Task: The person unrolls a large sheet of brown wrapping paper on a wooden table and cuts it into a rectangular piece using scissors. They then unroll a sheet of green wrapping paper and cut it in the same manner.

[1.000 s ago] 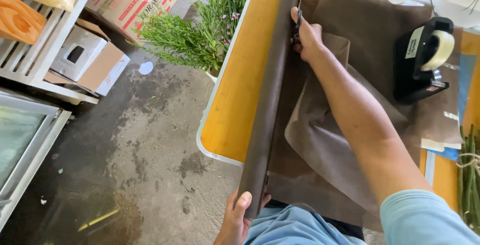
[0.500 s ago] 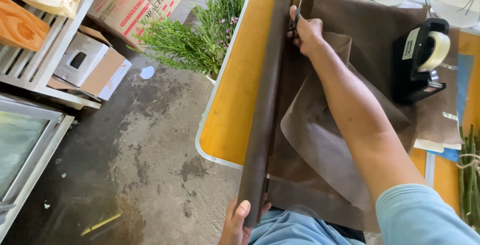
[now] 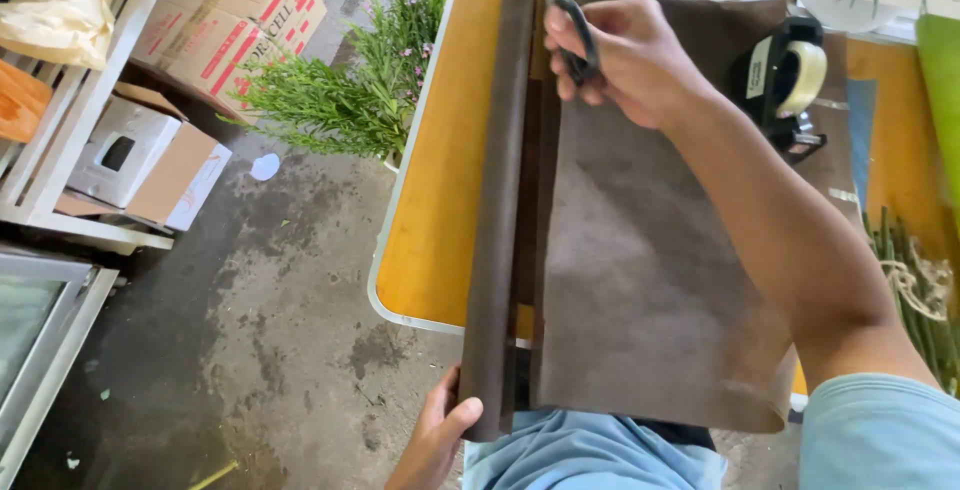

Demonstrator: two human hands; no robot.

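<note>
Two hands are working one roll of dark brown wrapping paper (image 3: 500, 200), which is lying lengthwise along the yellow tabletop (image 3: 445, 210), its near end hanging past the table's white rim toward the person's lap. I am watching the right hand (image 3: 625, 60) at the far end: its fingers are curling closed through the black handles of a pair of scissors (image 3: 570, 25), whose blades are mostly hiding behind the roll, so I cannot tell how far they are parting. The left hand (image 3: 435, 440) is gripping the roll's near end, thumb wrapping over the front, the other fingers tucked behind. A loose brown sheet (image 3: 650, 280) is spreading right of the roll, under the right forearm. As I am judging it, the cut line could be wandering off straight if the left hand's grip is slackening and the roll is turning, or the sheet could be tearing rather than slicing if it is bunching under the forearm. The overhanging end could also be slipping off the edge. A black tape dispenser (image 3: 785, 85) is sitting near the right wrist, and green foliage (image 3: 340, 90) is standing just beside the table's left edge.
</note>
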